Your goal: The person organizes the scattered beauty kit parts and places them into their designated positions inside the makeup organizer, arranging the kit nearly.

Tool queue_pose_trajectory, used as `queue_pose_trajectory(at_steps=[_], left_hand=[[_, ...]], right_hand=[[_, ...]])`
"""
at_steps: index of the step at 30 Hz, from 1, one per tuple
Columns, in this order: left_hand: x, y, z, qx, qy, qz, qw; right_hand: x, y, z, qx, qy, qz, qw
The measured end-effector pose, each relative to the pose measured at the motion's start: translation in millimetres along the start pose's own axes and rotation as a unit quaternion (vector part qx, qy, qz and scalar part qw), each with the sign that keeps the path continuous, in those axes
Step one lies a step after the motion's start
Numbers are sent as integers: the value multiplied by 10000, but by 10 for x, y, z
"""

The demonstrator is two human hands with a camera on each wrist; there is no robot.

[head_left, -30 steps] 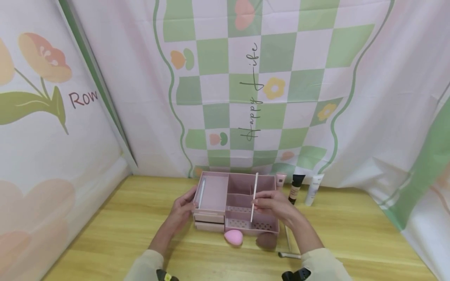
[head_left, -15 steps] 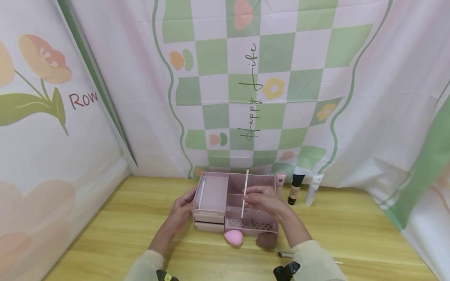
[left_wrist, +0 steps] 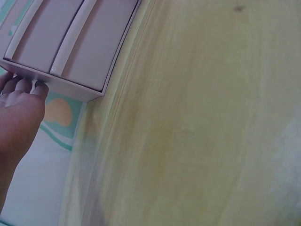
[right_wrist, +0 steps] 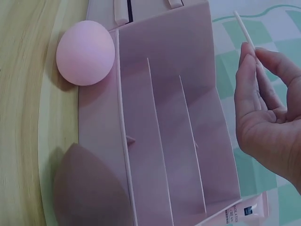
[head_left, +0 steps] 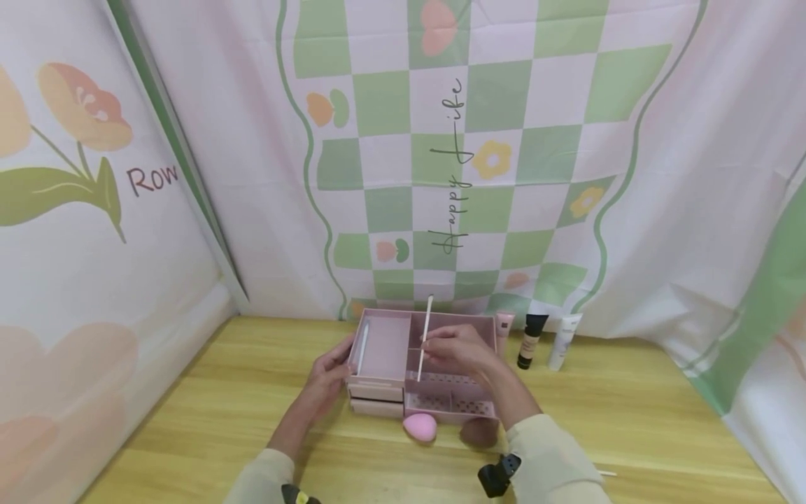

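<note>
Between thumb and fingertips my right hand (head_left: 456, 350) pinches a slim white makeup brush (head_left: 425, 329), tilted over the pink makeup organizer (head_left: 387, 336). The right wrist view shows the brush (right_wrist: 244, 28) sticking up from the fingertips, beyond the divided compartments (right_wrist: 164, 141). My left hand (head_left: 327, 378) rests against the organizer's left side, fingertips on its wall in the left wrist view. A slim pale stick (head_left: 363, 348) lies in the organizer's top left tray, above two drawers (left_wrist: 70, 47).
A pink makeup sponge (head_left: 420, 427) and a brown one (head_left: 478, 432) sit before the organizer. To its right stand a pink tube (head_left: 504, 325), a black-capped tube (head_left: 529, 343) and a white tube (head_left: 564, 343). A patterned curtain (head_left: 491, 224) hangs behind.
My right hand has moved left across the organizer, carrying the white brush toward the top tray. The left hand has stayed at the organizer's side.
</note>
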State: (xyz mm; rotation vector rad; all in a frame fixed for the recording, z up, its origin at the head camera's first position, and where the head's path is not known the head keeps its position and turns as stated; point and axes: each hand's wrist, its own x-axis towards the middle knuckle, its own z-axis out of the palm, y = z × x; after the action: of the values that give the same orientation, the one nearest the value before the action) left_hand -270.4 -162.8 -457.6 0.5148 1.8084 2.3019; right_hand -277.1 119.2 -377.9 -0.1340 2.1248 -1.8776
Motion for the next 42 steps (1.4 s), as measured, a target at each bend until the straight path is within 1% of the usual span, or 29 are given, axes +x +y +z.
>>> queue_pose_trajectory(at_steps=[4, 11, 14, 21, 27, 31, 37, 42], left_hand=[[-6, 7, 7, 11, 12, -22, 10000], [-4, 7, 14, 74, -2, 7, 10000], [1, 2, 9, 66, 5, 17, 10000], [12, -13, -9, 47, -20, -40, 10000], [11, -2, -5, 13, -28, -30, 10000], [15, -3, 1, 47, -2, -31, 10000], [8, 13, 13, 98, 187, -131, 9997], [2, 23, 11, 116, 165, -162, 9997]], right_hand=[[28, -25, 59, 119, -90, -1, 9999], [88, -99, 220, 469, -128, 62, 9988], [135, -111, 295, 508, -115, 40, 9986], [254, -114, 449, 309, 104, 173, 9993], [296, -180, 575, 268, 111, 265, 9992], [335, -203, 613, 165, 152, 439, 9988], [390, -236, 652, -152, 233, 739, 9969], [399, -255, 683, -402, 290, 831, 9953]])
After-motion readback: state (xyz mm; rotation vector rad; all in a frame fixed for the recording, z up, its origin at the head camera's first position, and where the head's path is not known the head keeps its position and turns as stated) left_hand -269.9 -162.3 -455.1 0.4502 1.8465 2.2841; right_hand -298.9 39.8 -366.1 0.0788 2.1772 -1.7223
